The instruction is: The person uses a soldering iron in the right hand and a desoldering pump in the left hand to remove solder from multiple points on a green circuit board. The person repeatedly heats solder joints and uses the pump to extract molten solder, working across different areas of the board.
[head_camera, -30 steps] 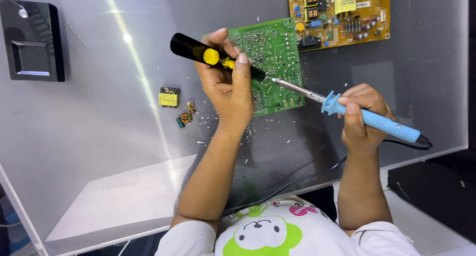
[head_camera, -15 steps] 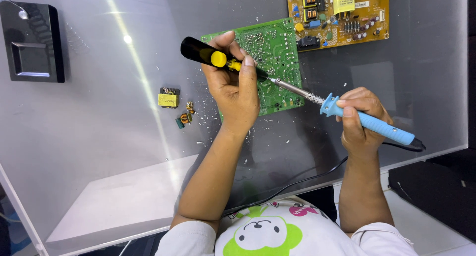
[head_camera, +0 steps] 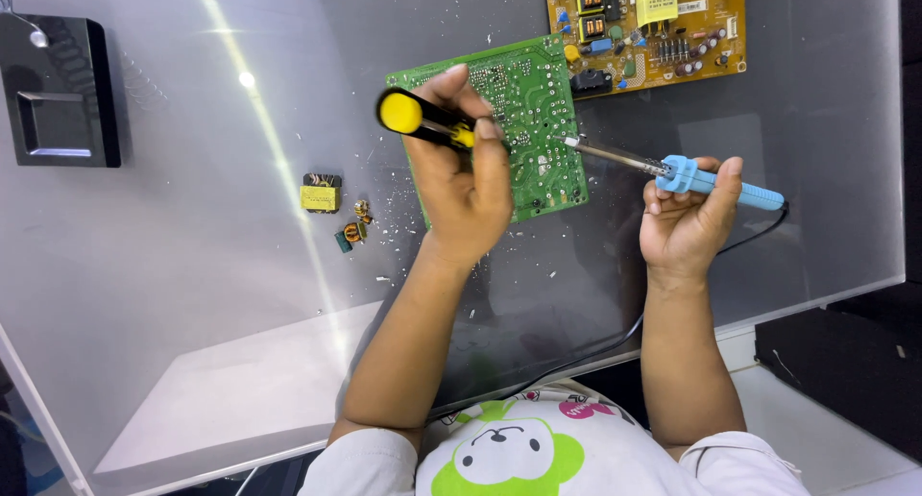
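A: Head view: the left hand [head_camera: 461, 184] grips a yellow-and-black screwdriver [head_camera: 423, 121] over the green circuit board [head_camera: 523, 121] lying on the bench [head_camera: 192, 294].

B: The right hand [head_camera: 687, 217] grips the blue soldering iron [head_camera: 672, 174], tip on the board. Best pry gently while the joint is molten.

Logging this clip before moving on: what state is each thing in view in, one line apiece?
Left hand: closed on the screwdriver.
Screwdriver: held over the board, yellow butt toward the camera.
Right hand: closed on the soldering iron.
Soldering iron: corded, tip at the green board.
Green circuit board: flat, solder side up.
Yellow circuit board: flat, components up.
Loose components: lying on the table.
Black box: flat on the table.
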